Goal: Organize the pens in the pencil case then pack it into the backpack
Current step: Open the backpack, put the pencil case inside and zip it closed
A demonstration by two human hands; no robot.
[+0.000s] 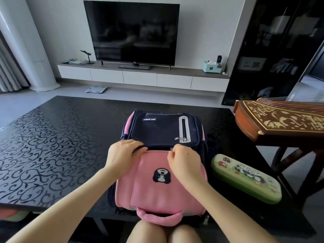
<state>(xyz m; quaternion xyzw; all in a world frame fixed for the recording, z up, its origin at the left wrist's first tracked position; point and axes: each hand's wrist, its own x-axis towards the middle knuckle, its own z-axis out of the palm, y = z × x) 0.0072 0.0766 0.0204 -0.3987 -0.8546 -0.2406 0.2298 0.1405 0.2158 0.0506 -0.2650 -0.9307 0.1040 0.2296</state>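
A pink and navy backpack [161,193] lies flat on the black table [52,146], its pink handle toward me. My left hand [122,155] grips the top edge of the pink flap where it meets the navy pocket. My right hand [184,160] pinches a small metal zipper pull at that same seam. A green pencil case [245,178] with panda pictures lies closed on the table, just right of the backpack. No pens are visible.
A carved wooden zither [280,120] on a dark stand sits at the right, close behind the pencil case. A TV [133,32] and low white cabinet stand across the room. My knees [163,234] are under the table's near edge.
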